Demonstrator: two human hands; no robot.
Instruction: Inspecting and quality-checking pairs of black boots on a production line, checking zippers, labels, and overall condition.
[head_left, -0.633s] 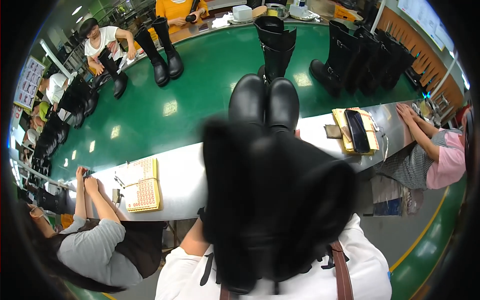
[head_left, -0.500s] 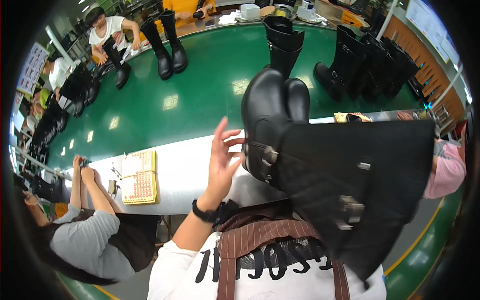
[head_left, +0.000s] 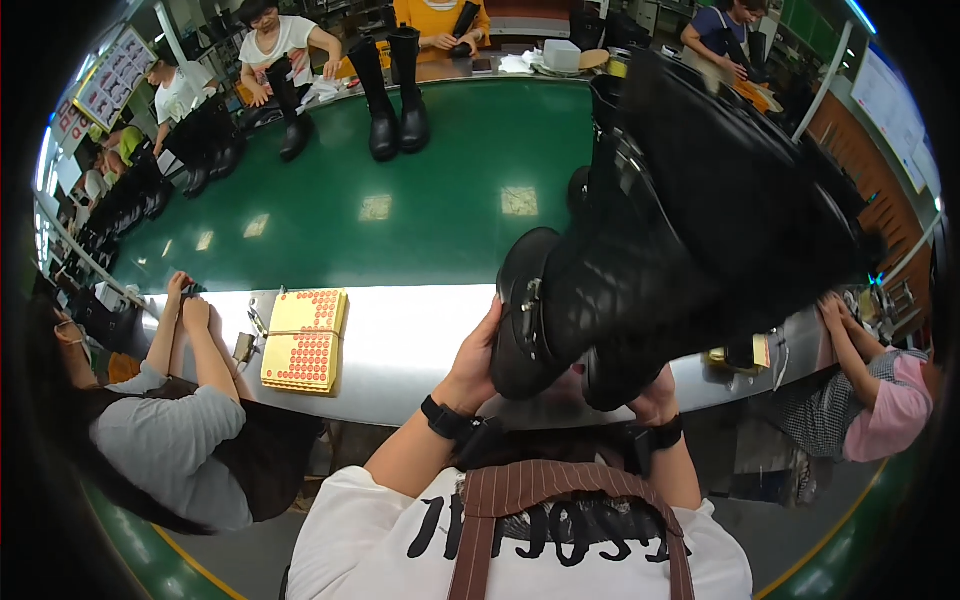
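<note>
- A pair of black boots (head_left: 640, 270) is being held aslant above the near edge of the metal worktop (head_left: 385, 335), with the shafts being pointed up and to the right.
- The step in hand is judged to be a two-handed handling of the pair.
- The buckled foot (head_left: 510, 300) of one boot is being clasped by the left hand (head_left: 470, 372); one finger is being laid along its side, while the others are being hidden.
- The other boot is being met from below by the right hand (head_left: 655, 395); its fingers are being covered, so whether they are clamped cannot be told.
- By the next move, steady support from both hands seems to be called for, as the tall shafts are being carried well to one side.
- On the worktop, a yellow card stack (head_left: 303, 340) is being kept bound by a band.
- Beyond, a standing pair of boots (head_left: 390, 100) is being borne by the green surface (head_left: 300, 220).
- At left, a co-worker's hands (head_left: 195, 312) are being rested on the metal; at right, a co-worker in pink (head_left: 880, 420) is being seated alongside.
</note>
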